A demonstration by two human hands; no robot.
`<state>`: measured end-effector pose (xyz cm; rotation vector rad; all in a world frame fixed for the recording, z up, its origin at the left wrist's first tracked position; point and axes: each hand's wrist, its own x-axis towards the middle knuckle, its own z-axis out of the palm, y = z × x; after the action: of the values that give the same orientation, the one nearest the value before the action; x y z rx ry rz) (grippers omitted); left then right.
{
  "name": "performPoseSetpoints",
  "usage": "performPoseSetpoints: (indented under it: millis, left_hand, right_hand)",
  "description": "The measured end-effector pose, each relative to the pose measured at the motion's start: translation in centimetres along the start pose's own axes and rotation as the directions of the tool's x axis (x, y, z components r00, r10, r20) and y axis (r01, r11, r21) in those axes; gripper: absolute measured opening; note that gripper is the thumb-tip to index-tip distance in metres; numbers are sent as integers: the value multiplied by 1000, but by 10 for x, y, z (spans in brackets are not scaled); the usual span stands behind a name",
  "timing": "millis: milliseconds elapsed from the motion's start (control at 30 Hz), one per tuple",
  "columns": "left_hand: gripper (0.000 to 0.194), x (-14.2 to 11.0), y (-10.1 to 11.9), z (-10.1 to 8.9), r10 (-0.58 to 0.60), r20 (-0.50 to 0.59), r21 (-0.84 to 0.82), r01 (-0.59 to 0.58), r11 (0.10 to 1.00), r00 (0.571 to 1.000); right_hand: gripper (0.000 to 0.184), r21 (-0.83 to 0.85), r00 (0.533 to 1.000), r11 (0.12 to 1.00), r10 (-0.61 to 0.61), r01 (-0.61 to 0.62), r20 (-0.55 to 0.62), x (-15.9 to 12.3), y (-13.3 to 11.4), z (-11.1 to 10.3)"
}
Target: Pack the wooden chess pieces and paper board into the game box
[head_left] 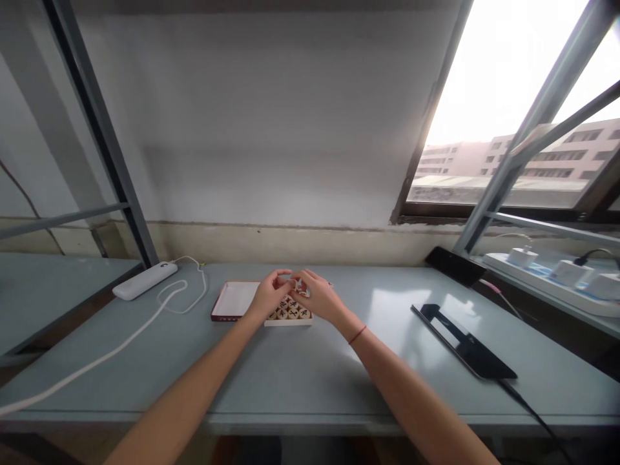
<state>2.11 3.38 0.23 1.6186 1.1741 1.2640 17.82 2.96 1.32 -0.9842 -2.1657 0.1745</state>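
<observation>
Round wooden Chinese chess pieces point(292, 314) with dark characters lie in rows in a small white box point(289, 323) on the desk. My left hand point(272, 294) reaches over the box's left side, thumb and fingers curled together at the back rows. What its fingertips grip is hidden. From the right, my right hand point(317, 296), with a red string on the wrist, bends its fingers around a pale piece near the back; that piece is only partly visible. The fingertips of both hands nearly meet. Left of the pieces is a shallow lid point(236, 299), white inside with a dark red edge.
A white power bank point(144, 280) with a white cable point(119, 349) lies at the left of the desk point(300, 374). On the right are a dark tablet-like device point(467, 342) with a black cord, a phone point(454, 266) and a power strip point(552, 284) with chargers. Metal posts flank the desk.
</observation>
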Motion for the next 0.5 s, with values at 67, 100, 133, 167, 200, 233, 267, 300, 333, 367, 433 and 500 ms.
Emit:
performPoseSetpoints:
  millis: [67,100,133,167,200,233,267,300,333,367,433,500]
  left_hand:
    - [40,1,1,-2,5,10,22,-5,1000,1000]
    - [41,3,2,-5,7,12,75,-8,997,1000]
    - [40,4,2,-10,8,3,158,-8,987,1000]
    - [41,6,2,-17,-2,-1,264,2,964,1000]
    - [39,8,1,-24,-6,-23,388,14,921,1000]
    - [37,10,0,-32,2,-57,523,28,852,998]
    - [35,12,-3,-41,10,-84,639,46,768,996]
    - [34,14,-6,-48,1,-86,721,62,690,996]
    - [33,15,-10,-54,-47,-96,765,104,636,994]
    - [35,17,-14,-59,-102,-83,784,128,607,991]
    - [38,18,-22,-64,-154,-51,808,131,574,987]
    - [42,19,-27,-64,-168,-28,826,118,552,985]
  right_hand:
    - [24,-8,999,1000,-4,4,-44,1,0,-1]
    - [23,-11,996,1000,14,-15,-84,1,5,-3]
    - [23,-15,990,999,49,-51,-134,1,14,-7]
    - [22,-21,977,994,99,-105,-190,1,25,-12]
    - [21,-27,954,984,166,-179,-250,0,37,-17]
    - [21,-43,934,966,234,-254,-272,-2,50,-21]
    - [21,-67,918,944,294,-322,-267,-4,63,-25]
    - [21,-86,910,926,340,-369,-237,-6,74,-28]
    - [22,-90,901,910,382,-406,-205,-8,83,-29]
    - [22,-90,894,897,416,-434,-168,-11,90,-29]
    - [20,-89,887,884,451,-459,-96,-15,98,-26]
    - [18,-103,889,883,457,-458,-35,-18,101,-22]
